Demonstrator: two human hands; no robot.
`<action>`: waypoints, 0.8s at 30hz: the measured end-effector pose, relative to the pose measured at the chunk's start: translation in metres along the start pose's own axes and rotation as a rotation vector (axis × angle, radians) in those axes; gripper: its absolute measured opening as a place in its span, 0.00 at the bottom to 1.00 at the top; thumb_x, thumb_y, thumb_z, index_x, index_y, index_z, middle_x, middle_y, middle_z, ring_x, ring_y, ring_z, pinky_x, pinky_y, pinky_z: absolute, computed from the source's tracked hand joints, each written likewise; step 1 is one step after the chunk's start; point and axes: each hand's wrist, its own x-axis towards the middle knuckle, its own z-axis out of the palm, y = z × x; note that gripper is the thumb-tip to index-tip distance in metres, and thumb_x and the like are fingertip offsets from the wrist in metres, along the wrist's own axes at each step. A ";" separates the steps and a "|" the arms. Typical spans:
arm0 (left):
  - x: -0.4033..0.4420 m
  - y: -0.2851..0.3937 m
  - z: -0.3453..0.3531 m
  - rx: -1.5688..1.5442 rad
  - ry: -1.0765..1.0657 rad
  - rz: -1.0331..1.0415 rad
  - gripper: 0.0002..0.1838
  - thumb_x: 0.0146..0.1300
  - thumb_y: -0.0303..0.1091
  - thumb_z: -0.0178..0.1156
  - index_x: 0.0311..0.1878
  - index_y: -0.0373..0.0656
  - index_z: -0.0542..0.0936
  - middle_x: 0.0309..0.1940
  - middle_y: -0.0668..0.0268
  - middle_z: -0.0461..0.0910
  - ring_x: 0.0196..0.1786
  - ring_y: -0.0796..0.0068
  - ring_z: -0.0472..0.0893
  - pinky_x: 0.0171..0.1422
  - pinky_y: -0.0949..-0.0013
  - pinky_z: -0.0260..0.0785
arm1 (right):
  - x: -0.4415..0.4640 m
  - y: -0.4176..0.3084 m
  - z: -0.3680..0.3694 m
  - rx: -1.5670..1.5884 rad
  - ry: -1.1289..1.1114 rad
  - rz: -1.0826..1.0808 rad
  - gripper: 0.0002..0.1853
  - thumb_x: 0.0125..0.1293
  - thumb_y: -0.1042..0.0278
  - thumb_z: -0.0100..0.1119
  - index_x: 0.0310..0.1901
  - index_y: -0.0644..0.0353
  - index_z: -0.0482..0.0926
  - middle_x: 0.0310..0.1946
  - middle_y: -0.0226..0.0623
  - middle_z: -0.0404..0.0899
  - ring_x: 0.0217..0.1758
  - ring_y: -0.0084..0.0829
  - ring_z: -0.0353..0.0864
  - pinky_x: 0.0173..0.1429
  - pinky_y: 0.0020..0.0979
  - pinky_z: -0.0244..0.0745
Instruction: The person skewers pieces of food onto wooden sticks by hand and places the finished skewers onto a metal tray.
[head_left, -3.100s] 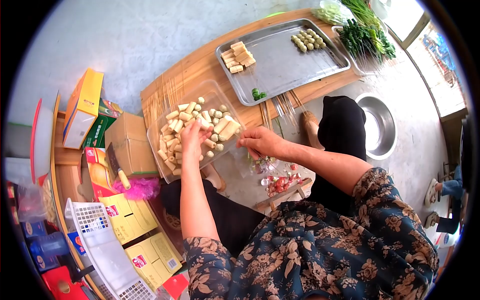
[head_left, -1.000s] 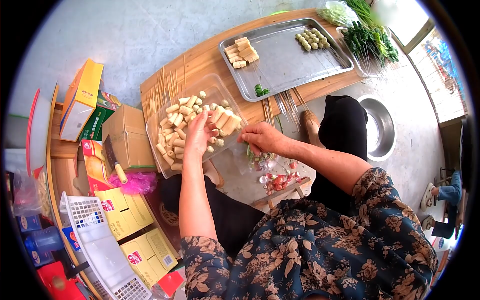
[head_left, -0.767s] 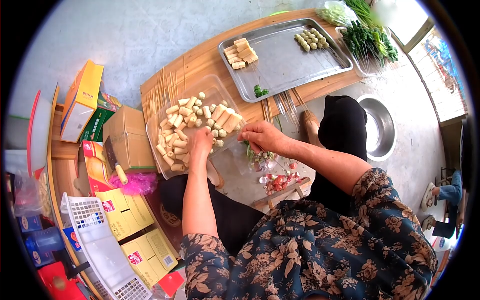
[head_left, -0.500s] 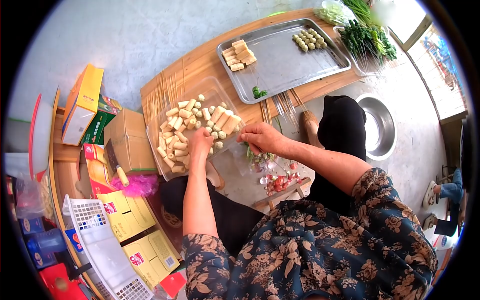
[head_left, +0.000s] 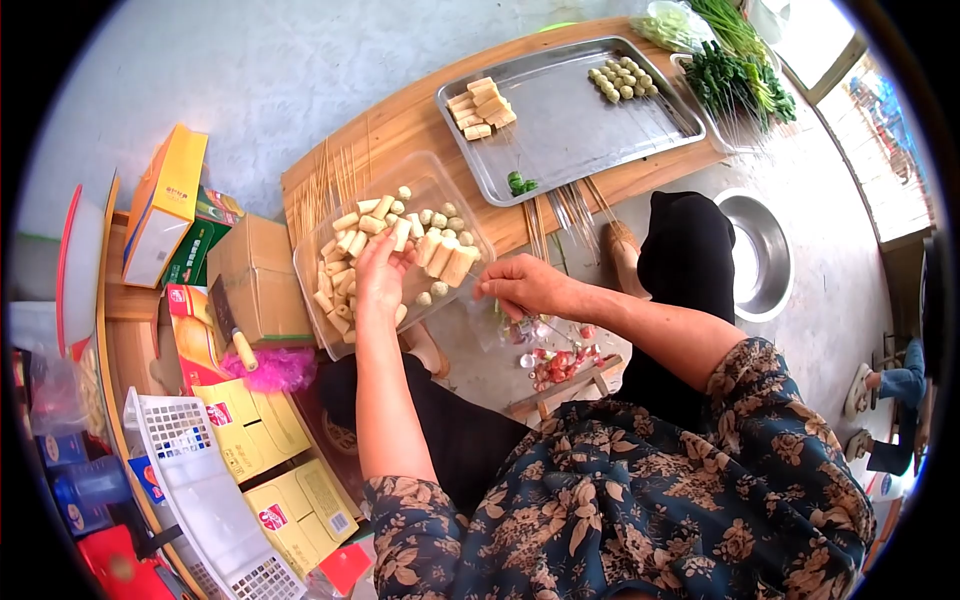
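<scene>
My right hand (head_left: 528, 284) is closed in a pinch on the end of a thin skewer. Several pale yellow food rolls (head_left: 447, 257) sit side by side on that skewer, above the right side of a clear plastic tub (head_left: 318, 322). At the fingertips of my left hand (head_left: 380, 272) is one cut roll (head_left: 401, 233), held just left of the threaded ones. Inside the tub, loose rolls (head_left: 345, 243) lie mostly to the left and greenish balls (head_left: 449, 210) mostly to the right. My left palm hides some of them.
A metal tray (head_left: 560, 150) on the wooden table (head_left: 390, 135) bears filled skewers of rolls and balls. Bare skewers (head_left: 345, 175) lie behind the tub. Leafy greens (head_left: 735, 85) stand far right, a steel basin (head_left: 780, 255) on the floor. Left are boxes and a knife (head_left: 230, 320).
My left hand has come up from among the pieces in the tub and turned, now with a roll at its fingertips. The right hand with the skewer has barely moved.
</scene>
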 end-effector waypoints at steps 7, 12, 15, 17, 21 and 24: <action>-0.001 -0.001 0.001 -0.037 -0.012 -0.004 0.15 0.64 0.31 0.58 0.53 0.37 0.75 0.41 0.63 0.79 0.39 0.72 0.78 0.45 0.68 0.75 | 0.001 0.001 0.000 0.029 -0.017 0.013 0.11 0.69 0.67 0.48 0.38 0.63 0.80 0.12 0.28 0.71 0.16 0.18 0.69 0.25 0.25 0.63; -0.001 -0.001 0.001 -0.056 -0.016 -0.007 0.13 0.65 0.31 0.58 0.51 0.38 0.75 0.41 0.63 0.79 0.39 0.72 0.78 0.46 0.67 0.74 | 0.002 0.003 0.000 0.023 -0.026 0.021 0.12 0.71 0.64 0.48 0.41 0.61 0.80 0.12 0.26 0.69 0.16 0.16 0.66 0.23 0.23 0.60; -0.002 -0.001 0.002 -0.072 -0.022 -0.004 0.12 0.64 0.31 0.59 0.49 0.39 0.76 0.41 0.63 0.80 0.39 0.72 0.78 0.47 0.66 0.74 | 0.002 0.004 0.000 0.009 -0.035 0.027 0.13 0.72 0.62 0.48 0.44 0.60 0.79 0.12 0.25 0.68 0.16 0.15 0.64 0.22 0.22 0.59; -0.002 -0.002 0.003 -0.079 -0.023 -0.003 0.12 0.64 0.31 0.59 0.49 0.39 0.77 0.41 0.62 0.80 0.39 0.71 0.79 0.47 0.66 0.74 | 0.002 0.004 0.000 0.010 -0.034 0.032 0.13 0.72 0.62 0.48 0.44 0.60 0.79 0.12 0.25 0.68 0.16 0.15 0.64 0.22 0.22 0.59; -0.002 -0.002 0.004 -0.083 -0.046 -0.005 0.11 0.64 0.31 0.60 0.48 0.40 0.77 0.42 0.63 0.80 0.40 0.71 0.79 0.48 0.66 0.73 | 0.003 0.005 0.001 0.019 -0.026 0.027 0.13 0.72 0.62 0.48 0.44 0.60 0.79 0.12 0.25 0.68 0.16 0.15 0.64 0.22 0.22 0.59; -0.006 0.000 0.010 -0.041 -0.085 -0.015 0.12 0.64 0.31 0.59 0.50 0.42 0.76 0.45 0.64 0.79 0.44 0.72 0.78 0.50 0.66 0.72 | 0.004 0.005 0.002 0.012 -0.014 0.015 0.13 0.72 0.62 0.47 0.44 0.60 0.79 0.13 0.25 0.68 0.16 0.15 0.64 0.22 0.22 0.59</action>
